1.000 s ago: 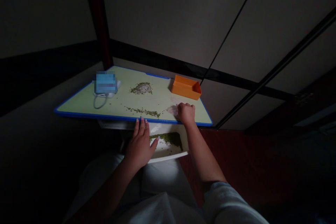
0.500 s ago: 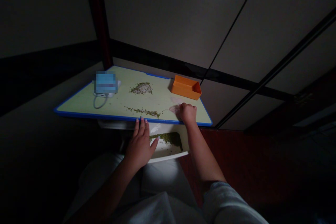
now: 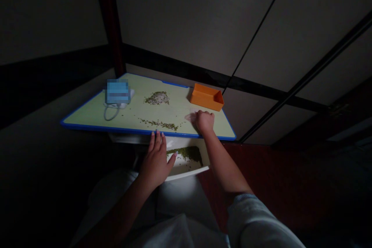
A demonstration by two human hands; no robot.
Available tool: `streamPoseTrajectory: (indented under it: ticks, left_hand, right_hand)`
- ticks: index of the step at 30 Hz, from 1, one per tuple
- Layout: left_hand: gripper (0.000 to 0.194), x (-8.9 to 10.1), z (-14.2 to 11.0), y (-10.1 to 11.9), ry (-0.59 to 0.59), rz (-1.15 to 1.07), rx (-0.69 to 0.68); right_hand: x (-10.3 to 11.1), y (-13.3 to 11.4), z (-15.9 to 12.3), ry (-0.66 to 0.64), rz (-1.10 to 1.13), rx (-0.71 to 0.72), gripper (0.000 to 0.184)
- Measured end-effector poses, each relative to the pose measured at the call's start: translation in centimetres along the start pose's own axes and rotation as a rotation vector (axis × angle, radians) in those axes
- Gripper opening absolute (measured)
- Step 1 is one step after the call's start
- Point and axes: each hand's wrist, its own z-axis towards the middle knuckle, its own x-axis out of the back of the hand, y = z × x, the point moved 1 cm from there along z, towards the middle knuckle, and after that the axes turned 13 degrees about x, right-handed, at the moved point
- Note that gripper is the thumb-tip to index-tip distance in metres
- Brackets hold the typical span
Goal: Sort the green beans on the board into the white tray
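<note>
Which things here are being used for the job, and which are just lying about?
Seem in use:
right hand, curled on the pale green board with a blue rim
left hand, fingertips on the board's edge
small green seeds
white tray holding more seeds
pale flat piece by the right hand

Just lying about:
orange rectangular plastic box
blurred blue object with a white cable

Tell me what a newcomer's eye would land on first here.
The bright orange tray stands out first, at the far right of the pale green, blue-rimmed board. Next come the green seeds, heaped and strewn in a line on the board, with a denser drift in the white tray below its near edge. The right hand rests on the board, and the left hand reaches its near edge.
</note>
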Motion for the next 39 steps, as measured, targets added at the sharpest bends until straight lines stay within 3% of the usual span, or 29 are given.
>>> streamPoseTrajectory:
  ticks: [7,12,27,39]
  left_hand:
    - [0.073,0.1,-0.1,0.2,-0.011,0.011,0.005]
    - [0.073,0.2,-0.1,0.4,-0.014,-0.002,0.008]
    - [0.073,0.0,-0.1,0.4,-0.002,0.025,0.020]
    - [0.071,-0.3,-0.2,0.2,0.018,0.021,0.007]
  right_hand:
    - [-0.1,2.0,0.5,0.045,-0.014,-0.147,0.041]
    - [0.0,1.9,0.7,0.034,-0.012,-0.154,0.040]
    - [0.3,-1.4,2.9,-0.030,-0.071,0.139,0.032]
    - [0.4,-3.9,5.4,-0.096,-0.125,0.498,0.024]
